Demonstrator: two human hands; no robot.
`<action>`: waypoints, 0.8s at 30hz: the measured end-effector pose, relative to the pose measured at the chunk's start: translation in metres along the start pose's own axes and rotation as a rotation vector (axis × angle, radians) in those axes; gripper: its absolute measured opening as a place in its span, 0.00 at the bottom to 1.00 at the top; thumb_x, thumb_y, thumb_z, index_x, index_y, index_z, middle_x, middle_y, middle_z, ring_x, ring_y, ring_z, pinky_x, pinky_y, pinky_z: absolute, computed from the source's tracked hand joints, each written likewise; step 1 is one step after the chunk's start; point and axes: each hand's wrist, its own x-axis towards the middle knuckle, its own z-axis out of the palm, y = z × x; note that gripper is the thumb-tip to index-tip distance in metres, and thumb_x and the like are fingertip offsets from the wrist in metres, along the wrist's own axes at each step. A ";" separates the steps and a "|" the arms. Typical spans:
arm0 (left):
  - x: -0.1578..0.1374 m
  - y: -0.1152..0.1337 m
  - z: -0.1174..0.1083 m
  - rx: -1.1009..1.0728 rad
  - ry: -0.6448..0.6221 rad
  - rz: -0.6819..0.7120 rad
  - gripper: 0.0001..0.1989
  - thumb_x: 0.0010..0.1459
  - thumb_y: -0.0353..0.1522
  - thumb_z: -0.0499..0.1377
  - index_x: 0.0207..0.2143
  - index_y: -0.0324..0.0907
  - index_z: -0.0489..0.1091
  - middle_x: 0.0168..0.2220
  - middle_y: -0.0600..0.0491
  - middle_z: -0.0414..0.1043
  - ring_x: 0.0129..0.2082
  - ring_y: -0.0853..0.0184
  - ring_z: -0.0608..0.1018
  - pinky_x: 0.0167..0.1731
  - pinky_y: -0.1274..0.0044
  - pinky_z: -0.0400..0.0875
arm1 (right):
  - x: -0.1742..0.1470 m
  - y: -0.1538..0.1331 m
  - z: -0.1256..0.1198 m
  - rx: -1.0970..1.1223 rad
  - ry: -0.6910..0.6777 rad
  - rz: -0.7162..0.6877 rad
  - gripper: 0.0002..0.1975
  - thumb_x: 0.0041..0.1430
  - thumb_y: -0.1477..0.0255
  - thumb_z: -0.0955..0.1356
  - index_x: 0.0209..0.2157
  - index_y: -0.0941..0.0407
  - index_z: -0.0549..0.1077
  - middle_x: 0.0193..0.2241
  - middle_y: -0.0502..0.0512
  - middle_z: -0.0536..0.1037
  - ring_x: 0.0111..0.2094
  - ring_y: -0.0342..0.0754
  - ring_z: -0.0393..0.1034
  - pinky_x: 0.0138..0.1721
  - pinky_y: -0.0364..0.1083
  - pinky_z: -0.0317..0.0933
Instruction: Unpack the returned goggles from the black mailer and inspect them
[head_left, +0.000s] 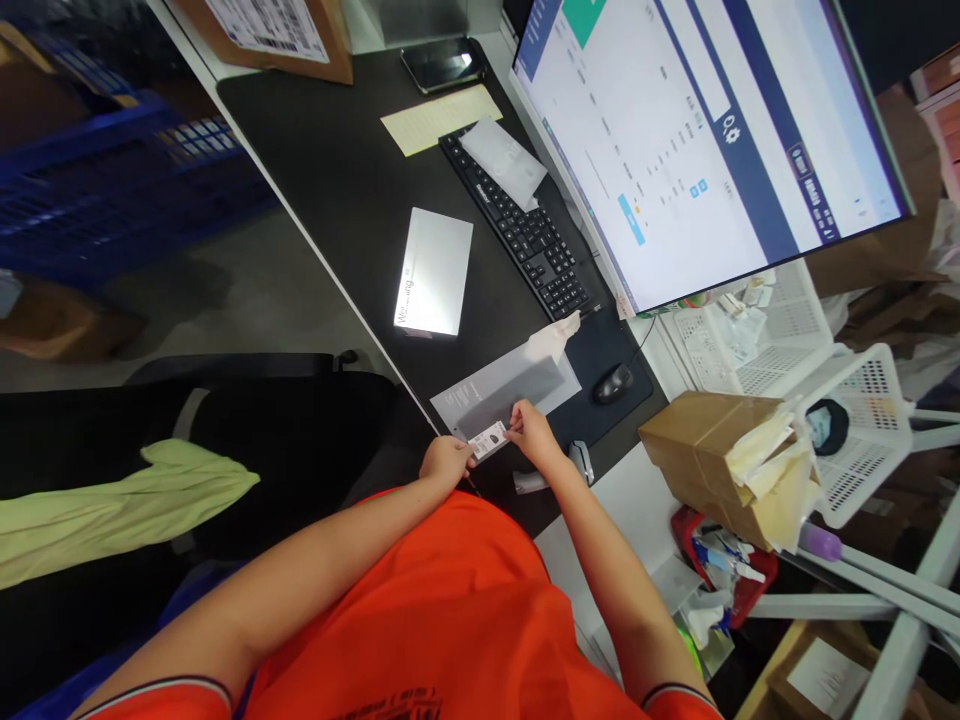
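My left hand (445,462) and my right hand (535,434) pinch opposite ends of a small white printed label (488,441). Beneath the label lies a grey translucent plastic bag (517,383), flat on the dark desk mat near the front edge. A pale, crumpled piece (553,338) shows at the bag's far end. Farther along the mat, apart from both hands, a shiny white box (435,268) with dark lettering rests flat. Close to my right forearm is a grey-and-white device (580,462), partly hidden, whose kind I cannot make out.
A keyboard (541,262) with a white packet (504,162) on it runs below the large monitor (697,130). Yellow paper (442,118), a phone (444,64) and a cardboard box (262,35) sit farther back. A mouse (613,384) and a packed carton (709,450) are at right.
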 end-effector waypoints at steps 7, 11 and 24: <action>-0.004 0.004 -0.003 0.029 0.007 -0.003 0.19 0.67 0.45 0.57 0.33 0.38 0.73 0.27 0.56 0.74 0.26 0.70 0.76 0.35 0.72 0.74 | 0.000 -0.001 0.000 -0.012 -0.001 0.006 0.17 0.48 0.82 0.71 0.31 0.54 0.59 0.29 0.43 0.67 0.27 0.42 0.66 0.33 0.43 0.61; -0.006 0.006 -0.004 0.048 0.007 -0.008 0.20 0.67 0.45 0.56 0.32 0.38 0.73 0.25 0.56 0.73 0.26 0.70 0.76 0.35 0.72 0.74 | 0.001 -0.001 0.000 -0.040 -0.002 0.007 0.17 0.49 0.82 0.71 0.31 0.55 0.59 0.29 0.43 0.67 0.26 0.42 0.65 0.33 0.43 0.61; -0.009 0.012 -0.009 0.306 0.070 0.060 0.19 0.67 0.45 0.56 0.34 0.39 0.73 0.30 0.53 0.75 0.32 0.66 0.78 0.38 0.70 0.74 | 0.000 -0.011 0.000 -0.376 -0.008 -0.022 0.14 0.55 0.81 0.73 0.39 0.57 0.66 0.35 0.48 0.69 0.31 0.44 0.65 0.36 0.44 0.61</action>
